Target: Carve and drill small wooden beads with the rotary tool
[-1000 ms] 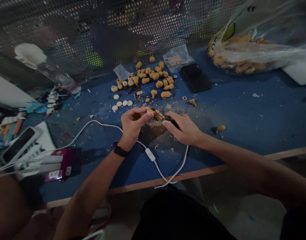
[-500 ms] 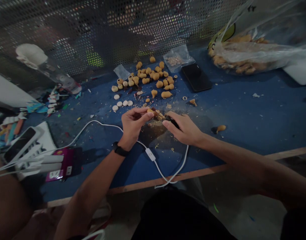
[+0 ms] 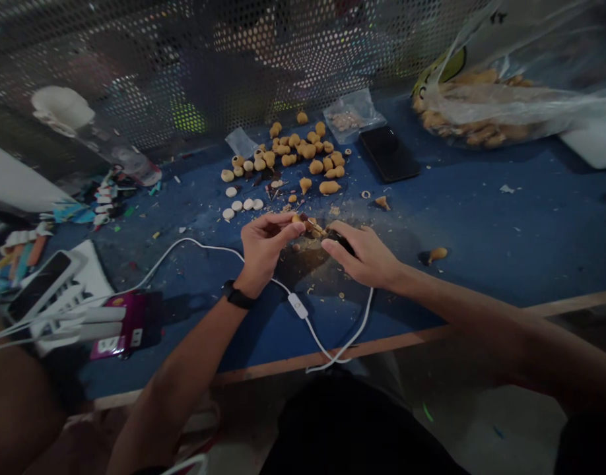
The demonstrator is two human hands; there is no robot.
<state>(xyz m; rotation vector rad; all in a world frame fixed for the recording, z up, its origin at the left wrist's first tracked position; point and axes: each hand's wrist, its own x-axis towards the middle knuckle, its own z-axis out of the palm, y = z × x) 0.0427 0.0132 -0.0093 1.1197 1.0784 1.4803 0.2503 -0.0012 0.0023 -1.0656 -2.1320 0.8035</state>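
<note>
My left hand (image 3: 261,247), with a dark band at the wrist, pinches a small tan gourd (image 3: 296,218) between thumb and fingertips. Dark reddish-brown material shows at the gourd's end facing my right hand. My right hand (image 3: 365,254) is closed round a black-handled corded tool (image 3: 342,244), whose thin tip points left at the held gourd. Exact contact at the tip is too small to tell. Beneath the hands lie pale shavings and crumbs. A white cord (image 3: 367,313) with an inline switch (image 3: 298,305) loops below the hands.
Several small gourds (image 3: 307,150) cluster behind the hands, with white discs (image 3: 237,206) nearby. A black phone (image 3: 389,153) lies behind right, beside a clear bag of gourds (image 3: 481,112). One loose gourd (image 3: 437,253) rests right. A purple packet (image 3: 134,320) lies left; perforated metal (image 3: 184,66) backs the blue table.
</note>
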